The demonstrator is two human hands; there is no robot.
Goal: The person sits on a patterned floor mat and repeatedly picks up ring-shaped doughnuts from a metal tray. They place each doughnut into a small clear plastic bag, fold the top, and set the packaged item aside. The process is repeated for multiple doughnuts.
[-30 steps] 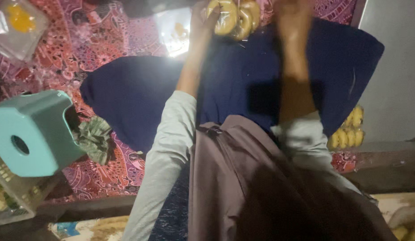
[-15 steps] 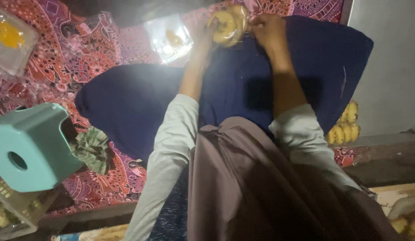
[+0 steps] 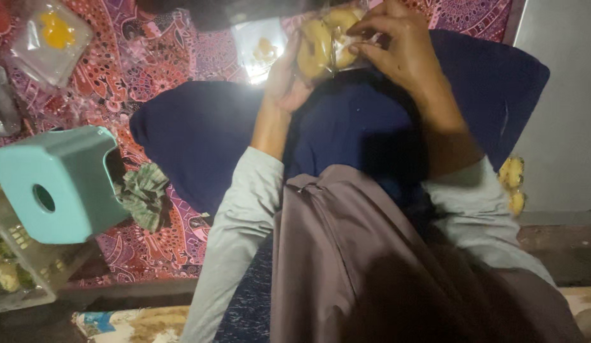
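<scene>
Head view: both hands work at the top of the frame over a dark blue cloth-covered lap [image 3: 206, 133]. The left hand [image 3: 284, 79] cups the side of a clear plastic packet of round golden pastries [image 3: 324, 41], fingers curled against it. The right hand [image 3: 397, 44] pinches the packet's upper edge, fingers closed on the plastic. The pastries already sit inside; whether the packet is sealed I cannot tell. Two more filled clear packets [image 3: 51, 35] lie on the red patterned mat [image 3: 162, 57], with a turquoise plastic stool [image 3: 54, 184] nearby.
</scene>
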